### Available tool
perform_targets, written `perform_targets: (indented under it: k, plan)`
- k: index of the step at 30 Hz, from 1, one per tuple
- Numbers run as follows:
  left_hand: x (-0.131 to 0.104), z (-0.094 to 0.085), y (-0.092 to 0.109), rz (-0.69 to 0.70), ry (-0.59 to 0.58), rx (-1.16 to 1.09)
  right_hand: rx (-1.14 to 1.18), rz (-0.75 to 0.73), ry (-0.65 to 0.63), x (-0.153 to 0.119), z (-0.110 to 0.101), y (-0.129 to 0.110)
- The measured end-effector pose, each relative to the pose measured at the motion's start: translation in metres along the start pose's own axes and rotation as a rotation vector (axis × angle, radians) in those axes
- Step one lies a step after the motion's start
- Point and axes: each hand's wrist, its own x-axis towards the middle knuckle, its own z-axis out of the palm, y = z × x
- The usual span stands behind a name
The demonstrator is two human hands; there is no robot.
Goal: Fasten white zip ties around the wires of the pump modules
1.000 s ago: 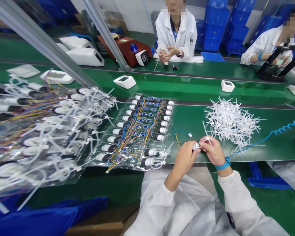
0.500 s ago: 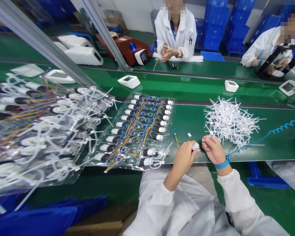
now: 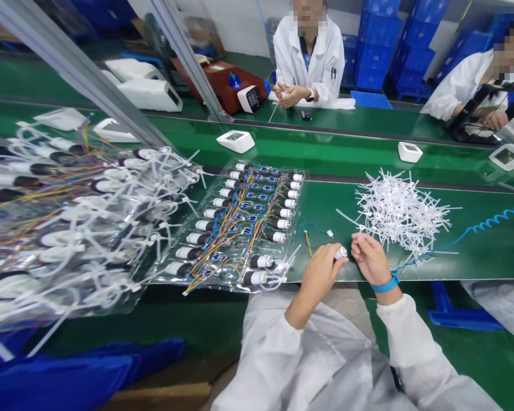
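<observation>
My left hand [image 3: 322,266] is closed round a small white cylindrical pump or motor [image 3: 340,253], its end showing beyond my thumb and fingers. Its thin coloured wires [image 3: 308,242] run out onto the green bench toward a small white connector [image 3: 329,233]. Just to the right, my right hand [image 3: 371,258] pinches a thin white tube piece [image 3: 346,218], whose one end sticks out up and to the left. The held tube and the cylinder are apart. Behind my right hand lies a heap of similar white tube pieces [image 3: 402,211].
A clear plastic tray [image 3: 229,251] holds rows of white-and-black cylinders with wires. More trays with looped white tubes [image 3: 68,228] pile up at left. White device housings [image 3: 235,141] lie on the green belt beyond. A blue coiled cord [image 3: 497,219] reaches my right wrist. Co-workers sit opposite.
The tube piece in my right hand now points up and left, clear of the fingers. The housings on the belt have shifted slightly right. A co-worker's hand at the right edge is gone from view.
</observation>
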Motion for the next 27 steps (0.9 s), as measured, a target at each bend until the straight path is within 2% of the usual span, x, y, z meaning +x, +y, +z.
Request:
perform_targets:
  k: [4, 9, 17, 27]
  plan:
    - [0.0017, -0.0008, 0.0014, 0.001, -0.014, -0.004, -0.101, 0.0, -0.051, -0.002, 0.0012, 0.0027]
    - [0.0023, -0.0023, 0.0023, -0.005, -0.019, -0.019, -0.21, -0.009, -0.056, -0.0045, 0.0023, 0.0029]
    - [0.0007, -0.0008, 0.0008, -0.025, 0.011, -0.031, -0.225, -0.028, -0.076, -0.0052, 0.0, 0.002]
    - [0.0012, -0.0004, -0.0003, -0.044, -0.007, -0.05, -0.221, -0.045, -0.122, -0.0069, 0.0031, -0.0024]
